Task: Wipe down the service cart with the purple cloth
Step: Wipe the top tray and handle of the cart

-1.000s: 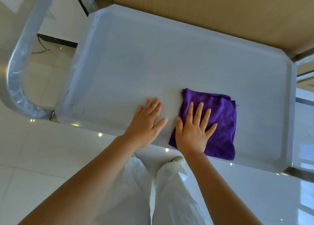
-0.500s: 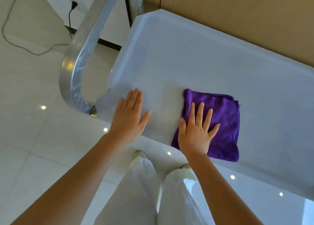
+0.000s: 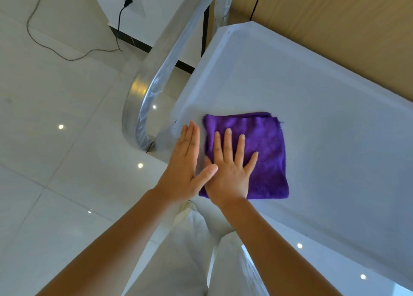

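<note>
A glossy pale tiled floor (image 3: 67, 161) filled the left of the view, dotted with small reflections of ceiling lights, and a wood-grain panel (image 3: 335, 27) ran behind the service cart (image 3: 312, 116). The cart's white top tray had a raised rim, and its near-left corner lay close to the middle of the view. Just left of that corner curved the cart's metal handle (image 3: 156, 90), a silver tube wrapped in clear plastic film. Farther left of the cart, a dark cable (image 3: 67, 56) trailed across the floor up to a plug (image 3: 127, 0) in a wall socket.

The purple cloth (image 3: 263, 152), folded into a rough square, lay flat on the tray close to the cart's near-left corner, its lower edge reaching the near rim. The right hand (image 3: 230, 172) pressed down on the cloth's left half, palm flat, fingers straight and spread, curling round nothing. The left hand (image 3: 185, 168) lay flat on the bare tray just left of the cloth, beside the corner rim, fingers straight and held together, with its thumb reaching across onto the base of the right hand. Neither hand pinched or gripped the fabric.

Below the cart's near edge, white trousers (image 3: 190, 251) and the tip of a pale shoe (image 3: 190, 206) showed between the forearms.
</note>
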